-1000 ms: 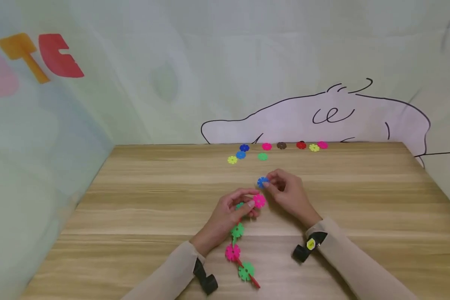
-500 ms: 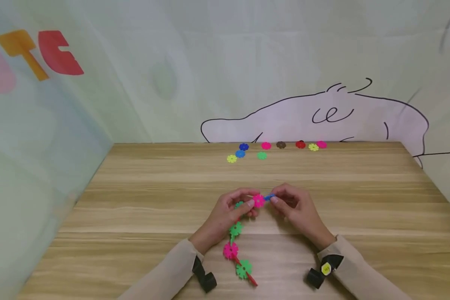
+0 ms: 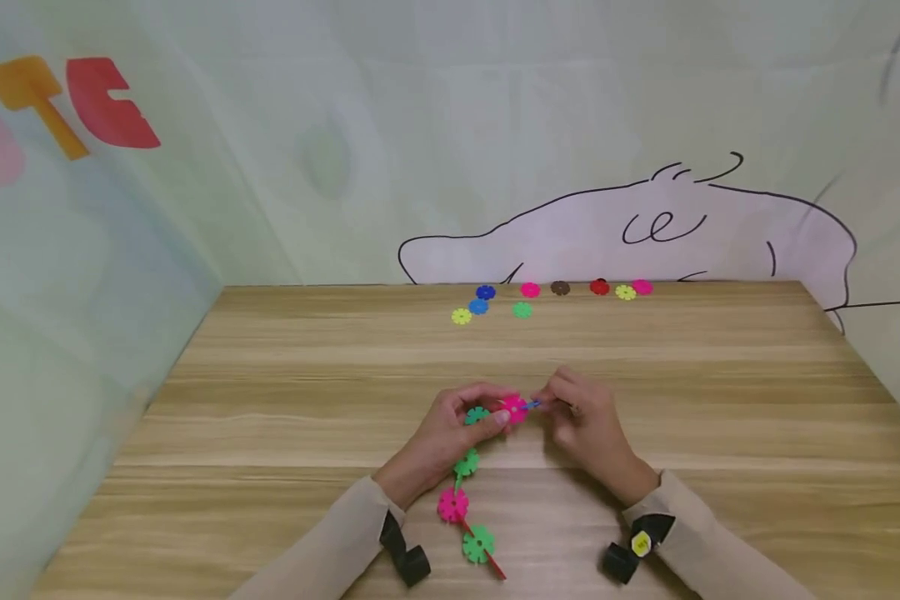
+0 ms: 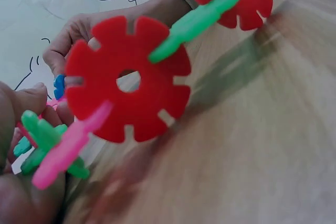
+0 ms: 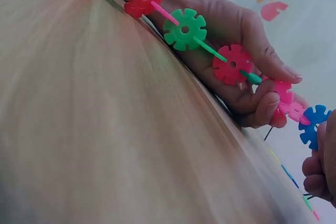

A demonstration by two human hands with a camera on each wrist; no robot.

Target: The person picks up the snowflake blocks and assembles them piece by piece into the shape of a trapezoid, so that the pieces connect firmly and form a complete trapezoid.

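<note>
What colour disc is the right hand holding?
The disc is blue; clearest in right wrist view.

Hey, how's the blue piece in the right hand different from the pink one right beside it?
In the head view, the blue piece shows as a thin edge, while the pink piece turns its face to the camera. The right hand pinches the blue piece; the left hand pinches the pink piece. Both are notched discs.

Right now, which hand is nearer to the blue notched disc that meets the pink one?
The right hand: it pinches the blue notched disc. The left hand is a little apart from it, on the opposite side, holding the pink notched disc.
</note>
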